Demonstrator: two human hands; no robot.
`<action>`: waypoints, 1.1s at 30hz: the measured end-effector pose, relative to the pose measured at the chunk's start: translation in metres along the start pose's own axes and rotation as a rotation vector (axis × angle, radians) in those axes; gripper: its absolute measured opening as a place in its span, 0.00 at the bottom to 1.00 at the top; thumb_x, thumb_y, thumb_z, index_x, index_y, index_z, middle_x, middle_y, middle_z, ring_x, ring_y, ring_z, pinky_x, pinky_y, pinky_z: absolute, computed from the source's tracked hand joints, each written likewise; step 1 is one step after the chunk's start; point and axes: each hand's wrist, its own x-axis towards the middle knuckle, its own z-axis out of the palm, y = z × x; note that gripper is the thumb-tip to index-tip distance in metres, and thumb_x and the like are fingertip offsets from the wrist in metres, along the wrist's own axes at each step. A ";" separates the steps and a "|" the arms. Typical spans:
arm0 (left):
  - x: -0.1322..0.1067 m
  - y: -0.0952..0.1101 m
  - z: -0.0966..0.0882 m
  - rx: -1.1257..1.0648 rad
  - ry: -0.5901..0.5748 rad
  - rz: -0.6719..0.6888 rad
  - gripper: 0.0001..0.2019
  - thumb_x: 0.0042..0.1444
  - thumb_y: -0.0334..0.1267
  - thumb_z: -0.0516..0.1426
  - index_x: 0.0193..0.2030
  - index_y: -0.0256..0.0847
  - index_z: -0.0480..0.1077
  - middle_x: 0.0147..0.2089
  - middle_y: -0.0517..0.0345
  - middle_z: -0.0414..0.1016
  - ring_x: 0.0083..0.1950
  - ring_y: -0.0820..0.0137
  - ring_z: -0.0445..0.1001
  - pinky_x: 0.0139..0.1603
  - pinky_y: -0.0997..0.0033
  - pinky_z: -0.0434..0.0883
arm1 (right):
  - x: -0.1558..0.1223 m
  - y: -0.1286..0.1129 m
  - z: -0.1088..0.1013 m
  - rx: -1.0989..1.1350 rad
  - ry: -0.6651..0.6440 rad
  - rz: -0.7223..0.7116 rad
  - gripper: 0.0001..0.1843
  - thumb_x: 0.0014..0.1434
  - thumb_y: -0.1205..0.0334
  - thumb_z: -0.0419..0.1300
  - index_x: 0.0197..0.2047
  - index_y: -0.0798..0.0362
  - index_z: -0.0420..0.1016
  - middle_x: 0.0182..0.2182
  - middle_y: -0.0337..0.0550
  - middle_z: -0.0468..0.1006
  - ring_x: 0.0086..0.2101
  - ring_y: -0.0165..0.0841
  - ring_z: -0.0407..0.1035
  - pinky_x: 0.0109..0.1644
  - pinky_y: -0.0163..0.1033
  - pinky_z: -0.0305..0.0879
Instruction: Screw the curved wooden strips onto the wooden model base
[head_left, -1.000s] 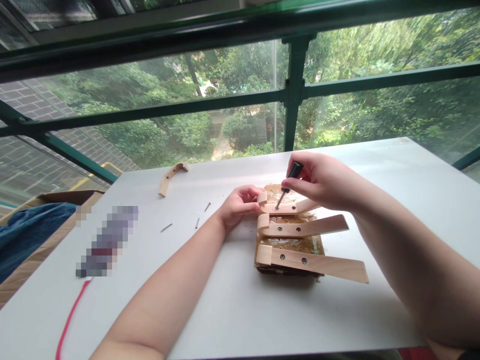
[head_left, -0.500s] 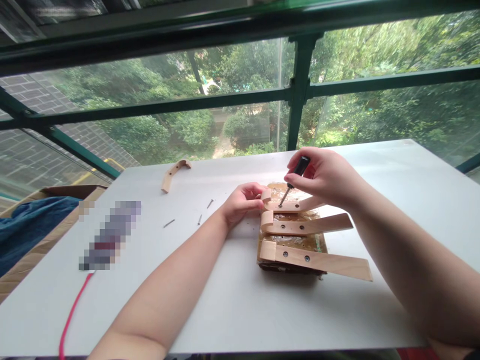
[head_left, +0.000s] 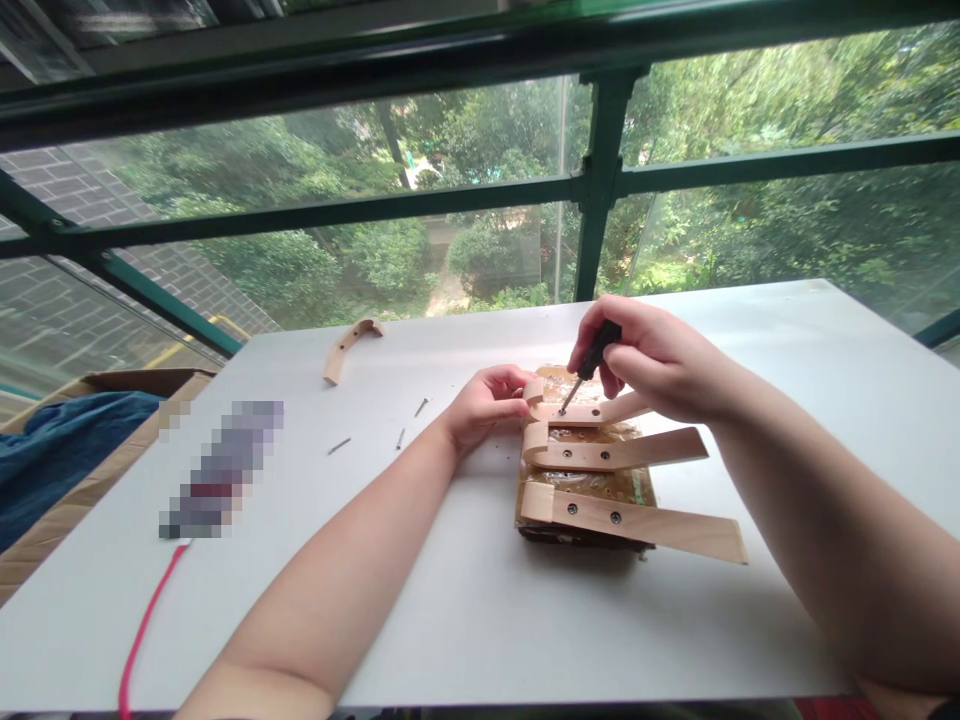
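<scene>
screwdriver (head_left: 598,352) slip: main risk at far hook (head_left: 580,414)

right hand (head_left: 649,350): fingers clamped round the handle; shaft slanted, tip at a screw (head_left: 562,413). far hook lies across the wrapped block (head_left: 600,487). left hand (head_left: 484,407): thumb and fingers pinched on the hook's curled end, near the tip. judged risks: slanted shaft could cam out, chewing the screw head or skidding into the left fingers. loose pinch could let the hook pivot; its second hole looks dark, perhaps unfilled. sideways push could slide the block along the white table (head_left: 450,620).
</scene>
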 end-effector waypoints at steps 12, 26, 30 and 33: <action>-0.001 0.000 0.002 -0.023 0.003 -0.004 0.16 0.39 0.39 0.74 0.33 0.38 0.76 0.40 0.54 0.79 0.42 0.66 0.75 0.48 0.65 0.70 | -0.005 -0.005 -0.005 -0.231 -0.019 -0.033 0.13 0.59 0.74 0.51 0.43 0.50 0.69 0.41 0.44 0.79 0.40 0.37 0.73 0.44 0.42 0.67; 0.000 0.003 0.004 -0.009 -0.004 0.014 0.15 0.39 0.39 0.74 0.32 0.37 0.76 0.39 0.54 0.78 0.41 0.67 0.76 0.46 0.65 0.71 | -0.005 -0.005 -0.011 -0.315 -0.060 -0.032 0.10 0.63 0.69 0.51 0.45 0.48 0.69 0.43 0.44 0.80 0.42 0.38 0.73 0.44 0.43 0.67; 0.001 0.002 0.004 -0.013 0.000 0.012 0.15 0.39 0.39 0.74 0.32 0.37 0.76 0.39 0.54 0.79 0.41 0.67 0.76 0.46 0.65 0.71 | -0.005 -0.005 -0.013 -0.352 -0.063 -0.016 0.09 0.63 0.67 0.54 0.44 0.47 0.70 0.43 0.44 0.81 0.41 0.39 0.74 0.42 0.43 0.67; 0.001 0.001 0.003 -0.010 -0.006 0.010 0.15 0.40 0.39 0.74 0.32 0.37 0.77 0.40 0.54 0.79 0.41 0.67 0.76 0.46 0.66 0.71 | -0.005 -0.006 -0.013 -0.383 -0.059 0.009 0.06 0.63 0.64 0.55 0.43 0.47 0.71 0.41 0.44 0.81 0.38 0.39 0.73 0.39 0.43 0.65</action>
